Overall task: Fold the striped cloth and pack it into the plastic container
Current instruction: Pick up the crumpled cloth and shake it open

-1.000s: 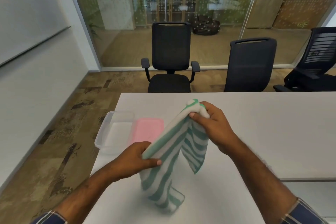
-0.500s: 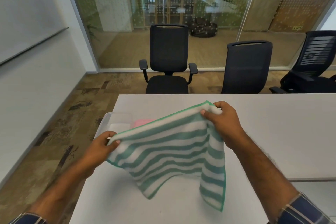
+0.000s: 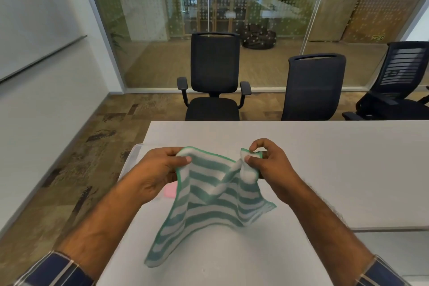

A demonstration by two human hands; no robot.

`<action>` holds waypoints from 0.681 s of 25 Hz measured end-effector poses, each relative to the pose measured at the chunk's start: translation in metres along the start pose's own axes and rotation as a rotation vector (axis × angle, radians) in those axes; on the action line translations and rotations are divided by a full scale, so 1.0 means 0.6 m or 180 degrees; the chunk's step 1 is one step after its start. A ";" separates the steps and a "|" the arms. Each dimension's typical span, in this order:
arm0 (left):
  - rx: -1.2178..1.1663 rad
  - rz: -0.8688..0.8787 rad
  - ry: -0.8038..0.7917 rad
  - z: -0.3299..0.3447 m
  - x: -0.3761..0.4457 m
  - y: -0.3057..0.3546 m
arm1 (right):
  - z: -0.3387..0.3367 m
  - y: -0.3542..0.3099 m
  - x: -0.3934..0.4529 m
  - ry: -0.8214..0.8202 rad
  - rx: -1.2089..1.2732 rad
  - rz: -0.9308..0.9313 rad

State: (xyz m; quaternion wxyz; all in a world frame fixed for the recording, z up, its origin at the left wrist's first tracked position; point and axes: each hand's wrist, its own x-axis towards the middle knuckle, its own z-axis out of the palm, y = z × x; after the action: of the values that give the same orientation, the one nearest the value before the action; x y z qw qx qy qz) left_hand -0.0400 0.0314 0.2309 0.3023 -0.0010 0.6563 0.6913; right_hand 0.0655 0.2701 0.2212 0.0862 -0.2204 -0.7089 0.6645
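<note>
The green-and-white striped cloth [image 3: 209, 199] hangs above the white table [image 3: 325, 158], held by its top edge. My left hand [image 3: 157, 172] pinches the cloth's upper left corner. My right hand [image 3: 267, 162] pinches the upper right corner, bunched between thumb and fingers. The cloth's lower corners droop toward the tabletop. The clear plastic container [image 3: 135, 151] sits on the table's left edge behind my left hand, and only its far rim shows.
A pink object [image 3: 170, 191] peeks out below my left hand, by the container. Three black office chairs [image 3: 214, 76] stand beyond the table's far edge, in front of a glass wall. The table's left edge drops to patterned floor.
The cloth went from bunched and twisted to spread wide between my hands. Now my hands have come closer together and lower, and the cloth sags between them.
</note>
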 end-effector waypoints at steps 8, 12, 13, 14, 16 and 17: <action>-0.0244 0.0608 -0.0416 0.074 -0.010 -0.022 | 0.033 -0.016 -0.033 -0.1377 0.0120 -0.0342; -0.0176 0.0685 -0.0261 0.072 -0.007 -0.025 | 0.040 -0.016 -0.033 -0.0580 -0.0395 -0.0702; -0.0142 0.0699 -0.0232 0.072 -0.007 -0.026 | 0.041 -0.015 -0.032 -0.0426 -0.0500 -0.0779; -0.0110 0.0714 -0.0200 0.072 -0.006 -0.026 | 0.041 -0.016 -0.030 -0.0325 -0.0633 -0.0870; -0.0054 0.0740 -0.0167 0.074 -0.006 -0.026 | 0.044 -0.018 -0.028 -0.0119 -0.0975 -0.1106; -0.0013 0.0757 -0.0141 0.075 -0.005 -0.025 | 0.045 -0.020 -0.026 -0.0040 -0.1122 -0.1224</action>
State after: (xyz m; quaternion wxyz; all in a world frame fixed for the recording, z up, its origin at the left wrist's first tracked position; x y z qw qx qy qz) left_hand -0.0136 0.0704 0.2248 0.2325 0.0916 0.6435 0.7235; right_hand 0.0657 0.2390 0.2326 0.1668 -0.0890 -0.8431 0.5034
